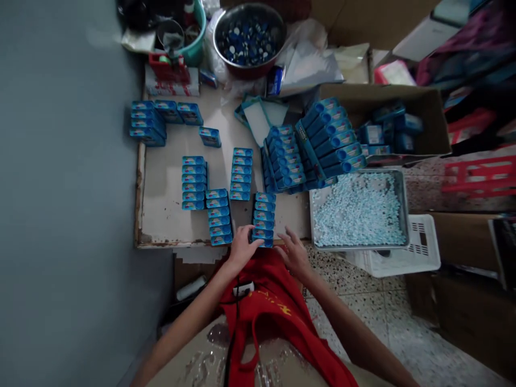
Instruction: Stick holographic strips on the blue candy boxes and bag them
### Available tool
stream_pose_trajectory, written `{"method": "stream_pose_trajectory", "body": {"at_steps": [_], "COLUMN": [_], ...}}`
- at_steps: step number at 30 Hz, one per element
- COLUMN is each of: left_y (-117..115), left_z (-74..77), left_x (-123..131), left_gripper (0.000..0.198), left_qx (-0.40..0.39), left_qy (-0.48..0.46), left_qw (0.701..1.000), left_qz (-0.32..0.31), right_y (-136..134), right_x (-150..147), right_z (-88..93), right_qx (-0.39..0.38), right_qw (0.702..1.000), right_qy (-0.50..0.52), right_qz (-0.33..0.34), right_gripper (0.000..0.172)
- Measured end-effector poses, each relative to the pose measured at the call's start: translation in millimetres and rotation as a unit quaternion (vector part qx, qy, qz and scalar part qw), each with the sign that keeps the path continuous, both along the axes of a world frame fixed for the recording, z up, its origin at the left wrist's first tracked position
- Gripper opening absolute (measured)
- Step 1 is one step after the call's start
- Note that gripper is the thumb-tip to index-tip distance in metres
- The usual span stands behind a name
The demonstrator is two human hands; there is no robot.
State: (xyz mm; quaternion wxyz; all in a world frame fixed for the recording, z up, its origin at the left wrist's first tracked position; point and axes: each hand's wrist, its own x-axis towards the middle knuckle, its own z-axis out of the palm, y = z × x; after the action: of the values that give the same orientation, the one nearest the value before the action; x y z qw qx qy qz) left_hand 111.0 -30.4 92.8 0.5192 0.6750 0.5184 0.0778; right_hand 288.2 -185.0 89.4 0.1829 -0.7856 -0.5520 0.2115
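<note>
One row of boxes (264, 215), left hand (242, 246) alongside, right hand (297, 256) near, both with fingers (292, 236) apart

Print on blue boxes (219, 216) was too small to read. Teal basin (199, 42), upper left, was cut off by top edge. Purple cloth (479, 45), upper right, was blurred.
</note>
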Motion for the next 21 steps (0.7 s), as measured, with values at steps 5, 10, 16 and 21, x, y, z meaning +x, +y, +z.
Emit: {"method": "stream_pose_trajectory", "body": {"at_steps": [5, 10, 16, 21], "left_y": [75.5, 176.9, 294.8, 343.2], "left_z": [22.5, 36.5, 11.1, -27.2], "left_x": [3.1, 49.2, 162.7, 235.7], "left_gripper": [0.02, 0.009, 0.016, 0.031], "left_qx": [0.067, 0.193, 0.205, 0.105], "left_qy": [-0.057, -0.002, 0.08, 0.097], "left_qw": [0.995, 0.979, 0.973, 0.983], "left_qz": [0.049, 0.066, 0.069, 0.118], "right_y": [32.4, 69.2, 96.7, 112.2], "right_x": [-12.1, -4.0, 42.1, 124.2], "right_z": [21.4, 31.5, 80.4, 130.8], "right_qx": [0.028, 0.039, 0.073, 0.15], "right_qw": [0.998, 0.994, 0.988, 0.973], "right_qy": [0.012, 0.011, 0.03, -0.041], "right_qz": [0.053, 0.106, 0.133, 0.171], "right_gripper": [0.037, 0.031, 0.036, 0.064]}}
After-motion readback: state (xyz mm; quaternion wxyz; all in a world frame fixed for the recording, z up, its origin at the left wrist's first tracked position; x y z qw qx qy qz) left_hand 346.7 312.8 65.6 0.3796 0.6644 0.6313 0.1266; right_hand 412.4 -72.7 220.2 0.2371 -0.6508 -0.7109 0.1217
